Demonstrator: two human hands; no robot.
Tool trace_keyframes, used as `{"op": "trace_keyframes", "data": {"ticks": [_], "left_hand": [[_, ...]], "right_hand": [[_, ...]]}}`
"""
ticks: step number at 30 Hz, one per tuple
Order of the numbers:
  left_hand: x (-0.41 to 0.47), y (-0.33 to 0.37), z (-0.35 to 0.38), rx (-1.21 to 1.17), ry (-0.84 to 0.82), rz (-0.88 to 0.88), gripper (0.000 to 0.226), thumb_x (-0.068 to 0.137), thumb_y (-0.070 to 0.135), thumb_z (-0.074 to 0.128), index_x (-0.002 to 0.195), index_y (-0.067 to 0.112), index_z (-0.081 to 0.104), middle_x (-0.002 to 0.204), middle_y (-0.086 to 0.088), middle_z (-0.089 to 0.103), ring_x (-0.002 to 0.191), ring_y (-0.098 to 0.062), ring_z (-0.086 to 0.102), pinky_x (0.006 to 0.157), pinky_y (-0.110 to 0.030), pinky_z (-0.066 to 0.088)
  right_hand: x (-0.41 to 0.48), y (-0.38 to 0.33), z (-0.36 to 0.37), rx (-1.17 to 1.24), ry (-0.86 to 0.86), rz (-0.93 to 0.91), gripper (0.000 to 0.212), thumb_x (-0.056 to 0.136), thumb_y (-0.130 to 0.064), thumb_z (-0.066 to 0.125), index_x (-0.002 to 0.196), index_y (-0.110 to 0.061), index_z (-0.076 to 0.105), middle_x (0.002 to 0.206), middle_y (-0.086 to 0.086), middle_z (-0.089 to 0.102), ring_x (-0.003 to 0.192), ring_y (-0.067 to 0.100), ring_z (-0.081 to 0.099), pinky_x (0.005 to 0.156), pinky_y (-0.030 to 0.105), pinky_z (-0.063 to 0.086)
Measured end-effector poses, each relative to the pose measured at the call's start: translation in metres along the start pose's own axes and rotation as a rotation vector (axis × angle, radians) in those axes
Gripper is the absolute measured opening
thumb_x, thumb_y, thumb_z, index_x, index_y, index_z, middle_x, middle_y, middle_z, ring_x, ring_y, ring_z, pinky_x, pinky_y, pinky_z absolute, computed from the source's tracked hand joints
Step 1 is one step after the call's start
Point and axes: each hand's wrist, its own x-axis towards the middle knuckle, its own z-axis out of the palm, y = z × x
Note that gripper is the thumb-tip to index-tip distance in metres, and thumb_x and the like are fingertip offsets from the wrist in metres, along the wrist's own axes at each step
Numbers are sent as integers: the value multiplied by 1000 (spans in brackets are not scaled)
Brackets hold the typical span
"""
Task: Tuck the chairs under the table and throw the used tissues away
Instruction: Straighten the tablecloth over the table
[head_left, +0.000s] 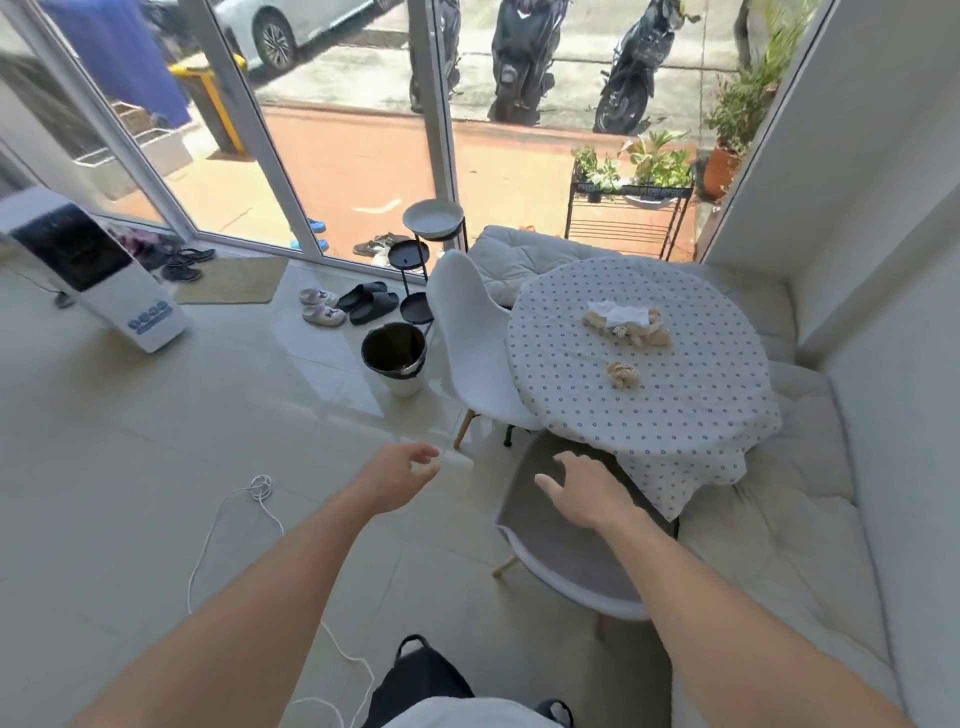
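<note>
The job looks about half done. The white chair (475, 338) on the left side of the round tabletop (675, 395) has its seat pushed in under the spotted cloth. The near chair (561, 540), the one with the grey seat, also has its far edge under the hanging cloth, but most of the seat sticks out, so it may need one more push.

The right hand (582, 491) is over that grey seat with its grip spread wide and holding nothing. The left hand (402, 470) hangs over the floor with its grip loosely open and holding nothing too.

The tissues are not thrown away yet. A bunch of used tissues (626, 323) lies on the far part of the tabletop, and one small crumpled tissue (622, 373) lies nearer. The bin (396, 358) waits on the floor, just left of the white chair.
</note>
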Motion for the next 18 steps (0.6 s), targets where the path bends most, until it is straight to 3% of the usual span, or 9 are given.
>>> {"op": "trace_keyframes", "data": {"ticks": [5, 9, 18], "left_hand": [[-3, -44, -58, -38, 65, -29, 44, 96, 48, 59, 135, 30, 64, 133, 8, 67, 121, -17, 63, 104, -39, 51], [9, -77, -107, -76, 111, -11, 42, 97, 44, 59, 135, 28, 64, 133, 7, 67, 122, -17, 63, 103, -38, 51], [67, -172, -222, -137, 146, 25, 39, 96, 43, 61, 133, 31, 65, 125, 11, 69, 115, -16, 65, 97, -35, 53]], "right_hand": [[27, -62, -17, -9, 51, -63, 59, 99, -57, 53, 143, -18, 53, 136, 6, 64, 122, 27, 60, 101, 47, 52], [51, -117, -23, -23, 68, -88, 62, 101, -50, 53, 152, -16, 45, 146, 9, 58, 133, 30, 55, 107, 46, 48], [117, -237, -7, -82, 91, -24, 60, 100, -48, 53, 153, -20, 44, 149, 11, 55, 135, 31, 53, 108, 47, 47]]}}
